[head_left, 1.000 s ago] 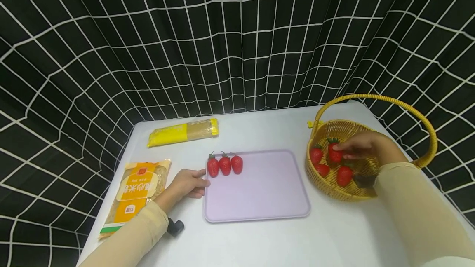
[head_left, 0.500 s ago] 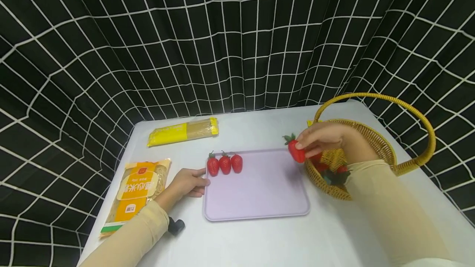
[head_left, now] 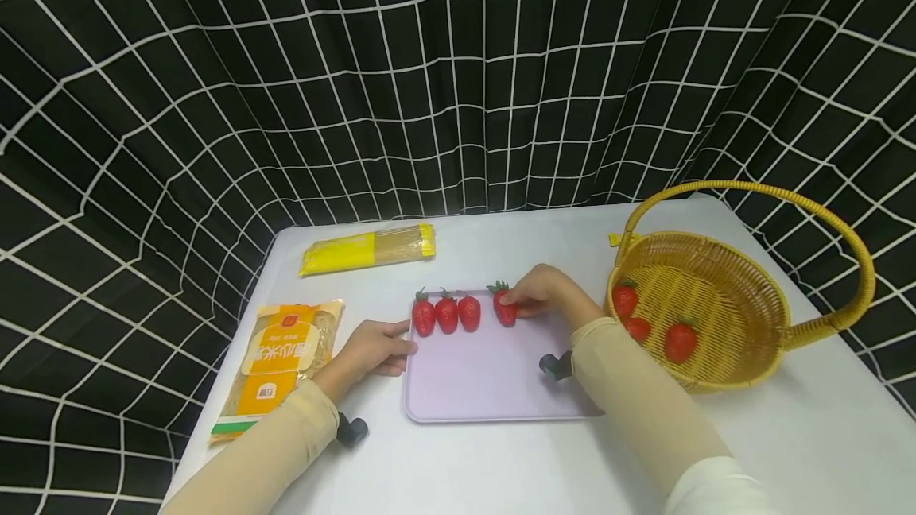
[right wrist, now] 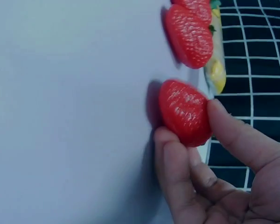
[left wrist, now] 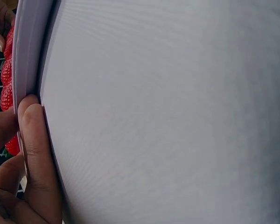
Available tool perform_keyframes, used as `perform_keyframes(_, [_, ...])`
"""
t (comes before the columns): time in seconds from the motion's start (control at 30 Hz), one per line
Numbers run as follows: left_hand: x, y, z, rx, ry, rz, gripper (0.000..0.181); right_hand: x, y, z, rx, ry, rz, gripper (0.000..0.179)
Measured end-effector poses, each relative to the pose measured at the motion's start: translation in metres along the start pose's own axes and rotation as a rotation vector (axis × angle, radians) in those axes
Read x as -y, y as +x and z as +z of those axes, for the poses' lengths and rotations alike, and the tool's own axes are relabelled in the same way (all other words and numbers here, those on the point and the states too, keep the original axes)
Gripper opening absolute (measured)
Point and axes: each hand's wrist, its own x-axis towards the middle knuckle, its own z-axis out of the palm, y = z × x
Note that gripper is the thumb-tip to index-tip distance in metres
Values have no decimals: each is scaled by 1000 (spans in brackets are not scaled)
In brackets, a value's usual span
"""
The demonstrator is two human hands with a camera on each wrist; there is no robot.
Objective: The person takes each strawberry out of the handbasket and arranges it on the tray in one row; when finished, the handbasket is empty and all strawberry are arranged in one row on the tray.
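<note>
Between the thumb and fingers of my right hand (head_left: 545,292) is a red strawberry (right wrist: 184,112) with a green leafy top, low over the far part of the pale purple tray (head_left: 487,388). To its left, three strawberries (head_left: 447,315) lie side by side along the tray's far edge, at the left corner. My left hand (head_left: 374,348) grips the tray's left rim; in the left wrist view the thumb is at the upper side and fingers (left wrist: 35,140) press the rim's outer wall.
A yellow wicker basket (head_left: 723,340) with a tall handle stands at the right, with several strawberries (head_left: 681,342) inside. A yellow noodle packet (head_left: 368,250) lies at the back; an orange noodle bag (head_left: 279,360) is at the left. A black gridded curtain (head_left: 458,86) encloses the table.
My right hand has lifted a strawberry out of the basket and carried it left over the tray. My left hand keeps its hold on the rim. The head view has shifted slightly.
</note>
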Motion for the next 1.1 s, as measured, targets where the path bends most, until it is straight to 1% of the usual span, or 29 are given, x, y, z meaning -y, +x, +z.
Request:
perform_keyframes(0.2, [-3,-4,-1,-7,-9,-12,62,4,3,10,-94,-217,-51,40])
perform_keyframes(0.23, [-3,-4,-1,-7,-15,-14,61,5,3,12,-99,-223,-51,40])
perform_keyframes(0.37, [-5,-5,0,11,-25,-4,61,6,2,17,-98,-187,-43,39])
perform_keyframes(0.43, [-4,-4,1,18,-26,-3,62,5,1,19,-94,-163,-44,39])
perform_keyframes(0.53, [-3,-2,3,18,-21,-1,62,3,0,21,-102,-166,-56,39])
perform_keyframes(0.57, [-3,-1,3,17,-22,-2,62,3,0,20,-106,-152,-51,40])
perform_keyframes(0.6, [-2,-1,3,15,-24,-5,62,2,-1,19,-112,-157,-53,39])
perform_keyframes(0.67, [-2,-1,3,13,-22,-8,62,1,-8,12,-112,-197,-77,39])
perform_keyframes(0.73, [-2,-1,3,9,-19,-12,62,0,-22,-1,-83,-233,-127,39])
perform_keyframes(0.77, [-2,-2,3,7,-15,-13,62,-2,-31,-11,-58,-230,-153,39])
perform_keyframes(0.83, [-3,-3,3,2,-7,-19,61,-10,-52,-36,25,-192,-230,38])
perform_keyframes(0.9, [-5,-5,3,-3,-1,-25,61,-23,-70,-64,128,-86,-279,36])
perform_keyframes(0.97, [-5,-5,2,-6,5,-27,61,-41,-86,-93,206,31,-305,34])
perform_keyframes(1.03, [-5,-5,2,-8,0,-25,61,-61,-96,-123,243,98,-332,28])
perform_keyframes(1.1, [-5,-3,1,-5,-6,-20,61,-81,-101,-148,242,155,-329,22])
